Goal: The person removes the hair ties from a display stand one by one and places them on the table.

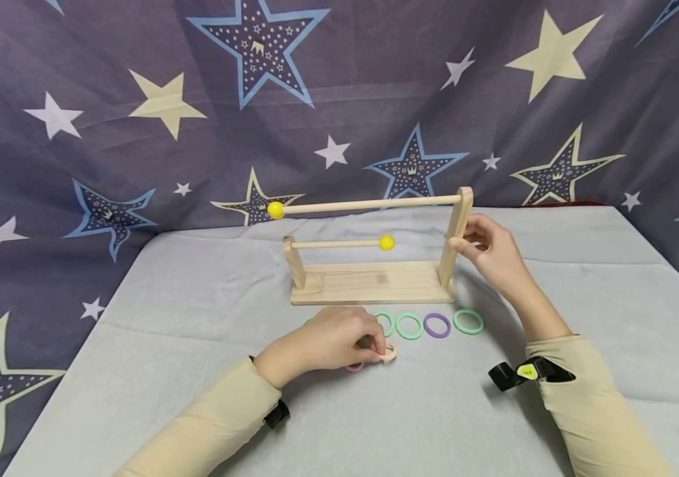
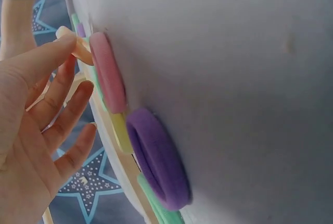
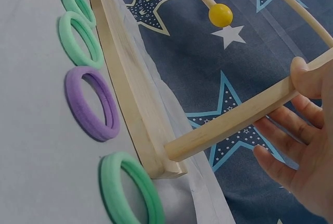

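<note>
My left hand (image 1: 339, 338) pinches a peach hair tie (image 1: 388, 353) between thumb and fingertips, just above the cloth. In the left wrist view this peach hair tie (image 2: 83, 53) stands tilted beside a pink hair tie (image 2: 108, 72), the other fingers spread loosely. Behind the hands stands a wooden rack (image 1: 375, 283) with two horizontal rods, each tipped by a yellow ball. With thumb in front and fingers behind, my right hand (image 1: 491, 255) grips the rack's tall right upright (image 3: 229, 122). The left hand hides part of the hair tie row.
Along the rack's front lie green hair ties (image 1: 409, 326) and a purple hair tie (image 1: 437, 325). Another purple hair tie (image 2: 158, 159) and a yellow hair tie (image 2: 121, 133) show in the left wrist view. A star-patterned curtain (image 1: 327, 79) hangs behind the grey cloth (image 1: 422, 417).
</note>
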Demonstrator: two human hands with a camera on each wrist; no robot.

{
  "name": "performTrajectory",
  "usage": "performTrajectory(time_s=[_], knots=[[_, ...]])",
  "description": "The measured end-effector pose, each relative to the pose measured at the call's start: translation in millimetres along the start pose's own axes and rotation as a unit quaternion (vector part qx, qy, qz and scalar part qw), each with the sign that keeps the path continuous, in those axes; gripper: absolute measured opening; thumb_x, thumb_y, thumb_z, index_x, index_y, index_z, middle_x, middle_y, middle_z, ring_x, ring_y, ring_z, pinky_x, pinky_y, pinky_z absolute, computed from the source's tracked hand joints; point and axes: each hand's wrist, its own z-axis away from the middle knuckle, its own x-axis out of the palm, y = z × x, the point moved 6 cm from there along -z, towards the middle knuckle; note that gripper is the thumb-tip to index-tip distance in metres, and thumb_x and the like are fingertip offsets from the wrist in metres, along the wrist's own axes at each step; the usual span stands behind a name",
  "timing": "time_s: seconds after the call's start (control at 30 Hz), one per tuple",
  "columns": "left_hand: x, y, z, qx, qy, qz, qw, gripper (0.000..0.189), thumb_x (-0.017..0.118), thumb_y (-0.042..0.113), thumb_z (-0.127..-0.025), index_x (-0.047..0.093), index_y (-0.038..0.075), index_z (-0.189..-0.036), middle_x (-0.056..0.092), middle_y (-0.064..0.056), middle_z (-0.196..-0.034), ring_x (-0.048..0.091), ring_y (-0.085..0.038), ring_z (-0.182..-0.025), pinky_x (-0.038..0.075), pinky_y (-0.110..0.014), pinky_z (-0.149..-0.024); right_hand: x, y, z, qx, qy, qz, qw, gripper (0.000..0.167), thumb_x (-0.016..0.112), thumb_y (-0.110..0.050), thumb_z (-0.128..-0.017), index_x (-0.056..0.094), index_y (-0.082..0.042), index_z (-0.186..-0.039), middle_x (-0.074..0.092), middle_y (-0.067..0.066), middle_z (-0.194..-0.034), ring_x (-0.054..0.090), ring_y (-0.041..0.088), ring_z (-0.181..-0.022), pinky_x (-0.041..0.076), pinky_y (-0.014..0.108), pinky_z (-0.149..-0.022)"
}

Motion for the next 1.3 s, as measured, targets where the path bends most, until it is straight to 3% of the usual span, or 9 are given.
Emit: performTrajectory(time_s=[0.37,0.57,0.8,1.0,1.3], knots=[[0.9,-0.9,2.5,-0.006,0.001,-0.031,0.9995,0.006,0.078,0.028,-0.088,0.072,0.028,-0.087,0.059,0.022,-0.08,0.053,-0.004,-0.082,0.045,-0.026,-0.078,1,1,-1.3,0.0,-0.004,0.001,1.0,0.028,0.067,-0.008,-0.095,0.059,0.007,-0.118,0.065,0.022,-0.104,0.056,0.003,-0.084,0.045,0.016,-0.076],[0.7,-2.5,5.2,-0.006,0.007,-0.017,0.9998,0.008,0.078,0.028,-0.087,0.07,0.028,-0.086,0.056,0.024,-0.077,0.055,-0.003,-0.081,0.044,-0.023,-0.078,0,1,-0.3,0.006,-0.004,0.009,0.9999,0.029,0.067,-0.01,-0.096,0.059,0.006,-0.118,0.065,0.02,-0.103,0.057,0.002,-0.085,0.045,0.017,-0.076],[-7.2,-5.5,10.9,-0.018,0.029,0.022,0.9992,0.008,0.079,0.027,-0.086,0.072,0.026,-0.09,0.062,0.021,-0.085,0.058,-0.006,-0.085,0.044,-0.023,-0.078,-1,2,-1.7,0.002,-0.004,0.005,1.0,0.027,0.067,-0.009,-0.095,0.059,0.006,-0.116,0.066,0.007,-0.097,0.058,0.003,-0.085,0.045,0.018,-0.076],[-15.8,-4.3,16.4,-0.022,0.048,0.038,0.9979,0.013,0.078,0.028,-0.087,0.074,0.024,-0.098,0.067,0.018,-0.097,0.061,-0.005,-0.093,0.047,-0.027,-0.082,-5,5,-1.2,-0.001,-0.004,0.008,1.0,0.028,0.067,-0.009,-0.095,0.059,0.007,-0.117,0.066,0.013,-0.1,0.057,0.002,-0.084,0.045,0.017,-0.076],[-25.2,-14.1,44.4,-0.105,0.117,0.07,0.985,0.014,0.077,0.031,-0.088,0.072,0.027,-0.101,0.065,0.022,-0.101,0.061,0.0,-0.096,0.049,-0.032,-0.085,-7,9,-2.6,-0.008,-0.01,0.004,0.9999,0.028,0.067,-0.011,-0.096,0.06,0.007,-0.116,0.064,-0.001,-0.095,0.057,0.002,-0.085,0.045,0.016,-0.076]])
